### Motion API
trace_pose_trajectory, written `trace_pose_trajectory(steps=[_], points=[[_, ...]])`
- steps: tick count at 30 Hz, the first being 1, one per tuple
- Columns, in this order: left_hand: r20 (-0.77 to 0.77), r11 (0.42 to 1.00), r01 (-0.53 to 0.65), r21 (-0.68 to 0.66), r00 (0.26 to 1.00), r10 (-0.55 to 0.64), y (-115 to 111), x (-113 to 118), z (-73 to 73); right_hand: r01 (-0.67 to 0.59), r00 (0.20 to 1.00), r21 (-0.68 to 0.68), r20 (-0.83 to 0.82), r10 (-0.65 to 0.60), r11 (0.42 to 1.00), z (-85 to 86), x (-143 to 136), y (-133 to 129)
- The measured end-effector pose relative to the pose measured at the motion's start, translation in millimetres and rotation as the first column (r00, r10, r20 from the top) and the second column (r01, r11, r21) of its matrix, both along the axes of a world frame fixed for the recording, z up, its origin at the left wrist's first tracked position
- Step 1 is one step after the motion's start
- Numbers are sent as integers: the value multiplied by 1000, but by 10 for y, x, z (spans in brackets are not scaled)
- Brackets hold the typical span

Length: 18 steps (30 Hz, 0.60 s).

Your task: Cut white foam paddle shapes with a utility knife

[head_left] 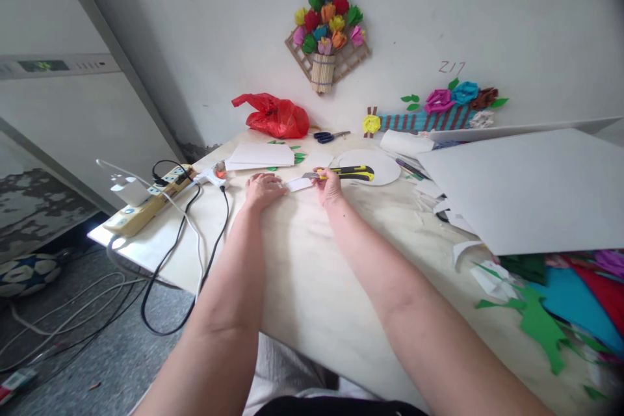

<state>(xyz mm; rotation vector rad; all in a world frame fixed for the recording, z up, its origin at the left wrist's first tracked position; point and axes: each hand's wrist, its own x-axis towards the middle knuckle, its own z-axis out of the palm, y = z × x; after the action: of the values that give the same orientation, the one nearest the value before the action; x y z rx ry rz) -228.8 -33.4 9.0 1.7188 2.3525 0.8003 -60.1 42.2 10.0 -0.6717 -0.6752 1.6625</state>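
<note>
My right hand point(329, 186) is closed around a yellow and black utility knife point(358, 173), its blade pointing left and its handle to the right. Just below the blade, a small white paper strip point(299, 184) spans the gap between my two hands. At the strip's left end, my left hand point(264, 191) rests low on the table with bent fingers and the thumb against the paper. A white paper disc point(390, 166) lies behind the knife. Left of it are stacked white sheets point(260, 155), with green paper leaves point(299, 158) poking out.
A white glue gun point(210, 177) and a power strip point(146, 201) with trailing cords occupy the table's left side. Scissors point(331, 136) and a red plastic bag point(277, 117) are at the back. Large white board point(526, 192) and coloured paper scraps point(541, 325) cover the right.
</note>
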Motion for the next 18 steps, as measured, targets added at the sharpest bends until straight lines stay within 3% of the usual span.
trace_pose_trajectory(steps=[5, 11, 18], points=[[179, 995, -50, 83, 983, 35, -3, -25, -33, 7, 999, -35, -40, -8, 999, 35, 147, 30], [501, 982, 73, 173, 852, -152, -70, 29, -18, 36, 999, -74, -16, -37, 997, 132, 371, 29], [563, 972, 222, 76, 795, -226, -149, 165, 107, 83, 996, -78, -11, -84, 994, 257, 582, -31]])
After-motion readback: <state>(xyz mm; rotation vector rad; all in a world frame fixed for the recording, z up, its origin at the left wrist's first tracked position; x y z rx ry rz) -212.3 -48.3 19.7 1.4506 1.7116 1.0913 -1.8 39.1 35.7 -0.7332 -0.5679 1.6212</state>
